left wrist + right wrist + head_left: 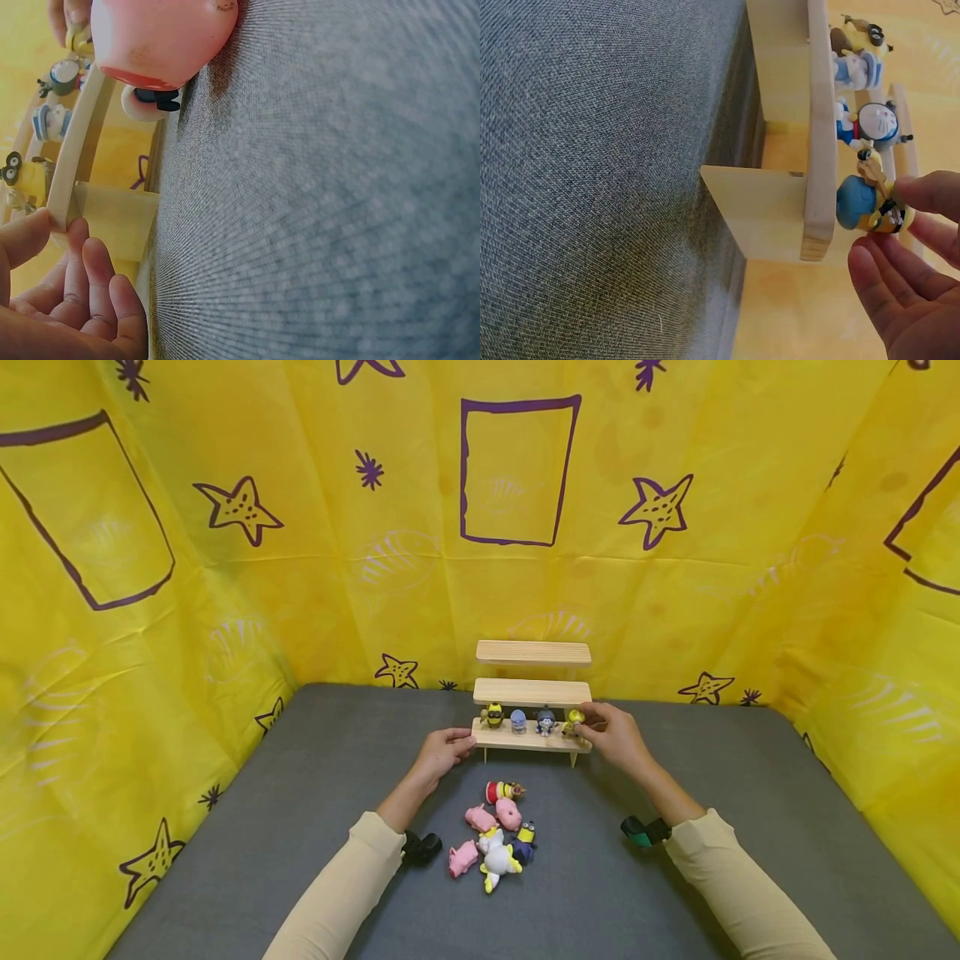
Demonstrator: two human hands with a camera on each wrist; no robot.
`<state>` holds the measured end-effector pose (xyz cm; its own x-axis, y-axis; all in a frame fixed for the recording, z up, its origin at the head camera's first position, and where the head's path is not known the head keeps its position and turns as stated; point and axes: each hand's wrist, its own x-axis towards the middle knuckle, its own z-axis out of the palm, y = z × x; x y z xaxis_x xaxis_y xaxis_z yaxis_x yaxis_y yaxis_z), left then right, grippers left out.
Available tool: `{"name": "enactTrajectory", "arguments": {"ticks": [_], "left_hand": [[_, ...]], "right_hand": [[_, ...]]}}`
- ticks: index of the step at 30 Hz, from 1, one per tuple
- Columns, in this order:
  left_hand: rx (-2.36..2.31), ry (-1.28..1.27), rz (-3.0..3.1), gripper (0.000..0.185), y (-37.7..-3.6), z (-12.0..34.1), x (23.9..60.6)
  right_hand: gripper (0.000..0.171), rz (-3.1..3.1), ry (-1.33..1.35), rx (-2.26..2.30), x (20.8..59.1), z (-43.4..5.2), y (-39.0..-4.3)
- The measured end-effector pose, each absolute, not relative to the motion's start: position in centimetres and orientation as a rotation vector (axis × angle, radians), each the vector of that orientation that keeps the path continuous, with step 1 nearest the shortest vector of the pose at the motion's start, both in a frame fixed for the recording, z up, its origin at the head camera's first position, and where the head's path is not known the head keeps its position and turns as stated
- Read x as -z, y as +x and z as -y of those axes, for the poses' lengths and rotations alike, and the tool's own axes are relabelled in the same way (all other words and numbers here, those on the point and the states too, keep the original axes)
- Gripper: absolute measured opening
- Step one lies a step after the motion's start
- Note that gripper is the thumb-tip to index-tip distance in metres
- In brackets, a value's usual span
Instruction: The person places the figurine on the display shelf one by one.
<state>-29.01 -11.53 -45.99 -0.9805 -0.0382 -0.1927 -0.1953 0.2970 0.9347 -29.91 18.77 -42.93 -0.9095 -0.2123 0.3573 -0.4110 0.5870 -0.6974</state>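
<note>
A wooden three-step display stand (532, 740) stands at the back of the table. My left hand (445, 752) pinches the left end of its lowest step between thumb and fingers. At that step's right end, my right hand (611, 733) holds a yellow and blue minion figurine (877, 206) with a small guitar-like piece on its front. Along the same step stand a minion with goggles (492, 715), a small blue-and-white figurine (518, 721) and a Doraemon figurine (876, 122) in a dark cap.
On the grey table (300, 860) in front of the stand lie several figurines: pink pigs (463, 858), a white and yellow figure (497, 855), a minion in dark blue (525, 843) and a red-and-yellow figure (504, 791). A yellow patterned cloth (510, 593) hangs behind.
</note>
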Motion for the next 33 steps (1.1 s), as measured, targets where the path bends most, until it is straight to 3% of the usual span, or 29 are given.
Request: {"name": "enactTrajectory", "arguments": {"ticks": [17,25,33], "left_hand": [[-1.773,-0.227,-2.420,0.034,-29.0,11.5,45.7],[-1.767,-0.217,-2.426,0.035,-29.0,11.7,46.0],[-1.777,-0.206,-2.421,0.035,-29.0,11.7,45.9]], "right_hand": [[0.041,2.613,0.461,-1.204,42.1,-19.4,-28.8],[0.036,2.549,0.343,-1.153,40.1,-19.4,-27.4],[0.023,2.500,0.504,-1.082,38.6,-17.5,-26.0]]}}
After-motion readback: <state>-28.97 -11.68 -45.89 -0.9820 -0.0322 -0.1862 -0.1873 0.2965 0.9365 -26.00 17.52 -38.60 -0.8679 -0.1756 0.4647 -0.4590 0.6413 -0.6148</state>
